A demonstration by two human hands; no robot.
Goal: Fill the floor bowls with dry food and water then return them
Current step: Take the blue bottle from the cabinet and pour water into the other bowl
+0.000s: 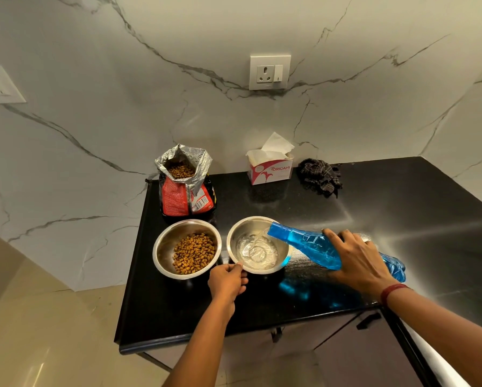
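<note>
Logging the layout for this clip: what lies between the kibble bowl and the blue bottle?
The water bowl, in the head view: it stands beside the kibble bowl, and the bottle has its mouth over the water bowl's rim.

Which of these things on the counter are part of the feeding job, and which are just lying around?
In use: kibble bowl, water bowl, blue bottle, kibble bag.
Lying about: Origami tissue box, checked cloth.

Black counter (401,205): kibble bowl (164,247), water bowl (283,248), food bag (184,196), tissue box (270,171), crumpled cloth (320,175).
</note>
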